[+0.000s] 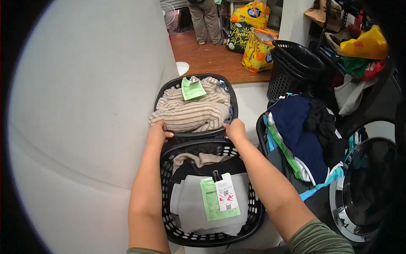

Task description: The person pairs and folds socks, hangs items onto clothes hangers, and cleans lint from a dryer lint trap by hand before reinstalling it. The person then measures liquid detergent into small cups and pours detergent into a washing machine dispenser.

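Note:
Both of my hands hold the near rim of a black laundry basket (198,134). My left hand (159,131) is closed around its near left corner, with the fingers partly hidden. At the near right corner my right hand (235,128) grips the rim. A beige striped knit item (186,116) fills this basket, and a crumpled green slip (193,89) lies on top. Closer to me, below my forearms, stands a second black basket (169,228). It holds folded light grey cloth (190,203), with a green form (209,197) and a white receipt (225,203) under a black binder clip (217,175).
A white wall (84,106) runs along the left. On the right, a basket heaped with navy and black clothes (296,122) stands beside an open round washer door (363,190). Stacked black baskets (287,72) and yellow bags (256,51) are farther back, near a standing person (206,21).

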